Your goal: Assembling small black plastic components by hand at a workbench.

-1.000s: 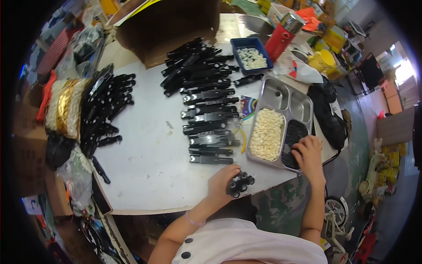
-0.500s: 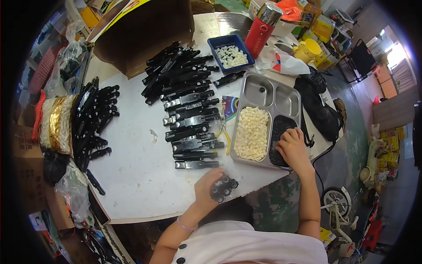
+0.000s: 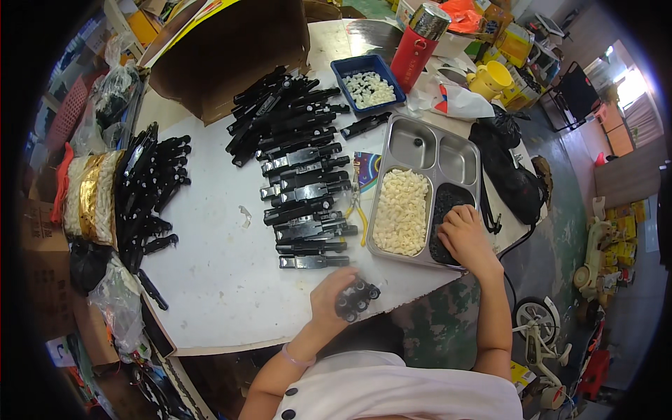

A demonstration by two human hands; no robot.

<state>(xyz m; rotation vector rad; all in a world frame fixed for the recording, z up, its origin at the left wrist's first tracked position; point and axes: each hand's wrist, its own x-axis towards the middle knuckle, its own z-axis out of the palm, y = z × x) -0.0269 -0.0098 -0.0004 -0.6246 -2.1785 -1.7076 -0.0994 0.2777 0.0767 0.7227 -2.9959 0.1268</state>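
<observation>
My left hand is closed around a black plastic part with several round wheel-like knobs, held at the table's near edge. My right hand reaches into the steel divided tray, in the compartment of small black pieces. Its fingers are bent together, the tips down among the pieces; what they pinch is hidden. Beside that lies a compartment heaped with small cream-white pieces. Left of the tray, black bar-shaped plastic parts form a column, with yellow-handled pliers alongside.
More black bars are piled at left. A cardboard box stands behind the column. At the back are a blue basket of white pieces and a red flask. A black bag lies right of the tray.
My right hand has shifted very slightly within the black pieces. The left hand still holds the same black part in the same spot.
</observation>
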